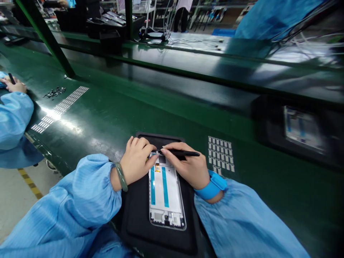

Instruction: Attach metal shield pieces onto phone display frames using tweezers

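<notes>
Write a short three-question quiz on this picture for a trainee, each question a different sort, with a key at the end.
1. True or false: the right hand holds a black pen-like tool.
2. Multiple choice: how many long blue strips run along the phone frame?
A) one
B) two
C) four
3. Fill in the blank: the green bracelet is worn on the person's ____ wrist.

Key: 1 true; 2 B; 3 left.
</notes>
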The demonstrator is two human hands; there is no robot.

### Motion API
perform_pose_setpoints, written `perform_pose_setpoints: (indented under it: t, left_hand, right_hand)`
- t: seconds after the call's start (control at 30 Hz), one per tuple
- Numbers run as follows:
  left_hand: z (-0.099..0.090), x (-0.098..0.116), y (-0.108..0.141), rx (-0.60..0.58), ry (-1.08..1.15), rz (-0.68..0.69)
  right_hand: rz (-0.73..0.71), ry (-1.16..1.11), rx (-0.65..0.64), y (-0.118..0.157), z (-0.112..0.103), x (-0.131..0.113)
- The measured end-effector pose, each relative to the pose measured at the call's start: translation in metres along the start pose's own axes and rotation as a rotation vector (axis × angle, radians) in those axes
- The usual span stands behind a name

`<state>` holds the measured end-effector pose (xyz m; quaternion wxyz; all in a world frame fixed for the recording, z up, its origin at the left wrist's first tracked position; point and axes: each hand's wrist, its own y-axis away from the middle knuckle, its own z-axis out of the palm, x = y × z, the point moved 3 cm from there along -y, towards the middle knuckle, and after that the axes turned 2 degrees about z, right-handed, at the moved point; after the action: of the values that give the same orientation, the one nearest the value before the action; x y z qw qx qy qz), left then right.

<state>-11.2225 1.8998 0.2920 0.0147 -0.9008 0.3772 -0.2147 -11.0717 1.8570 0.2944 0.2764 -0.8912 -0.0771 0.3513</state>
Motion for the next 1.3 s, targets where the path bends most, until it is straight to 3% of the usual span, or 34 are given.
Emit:
perform_pose_setpoints:
  t: [0.33,0.73,0.9,1.07,1.3]
  left_hand:
    - [0.007,-0.006,-0.011,0.076,0.007,0.006]
    - [0.004,0.002,-0.018,0.06,-0.156,0.047]
    - [0.001,0.001,-0.019,0.049,-0.158,0.067]
    - [-0.004,-0.009,-0.011,-0.049,0.04,0.041]
    - [-0.002,-0.008,-0.002,-0.054,0.031,0.06]
  right_hand:
    - [-0.072,0.021,0.078,-0.001,-0.001,0.0]
    - [-0.025,0.001,0.095,-0.002,-0.001,-0.001]
    - [0.084,-0.031,0.176,-0.004,-0.005,0.006]
    - [0.154,-0.125,0.098,-0.004,0.0,0.014]
    - [0.149,-0.147,-0.003,-0.004,0.004,0.012]
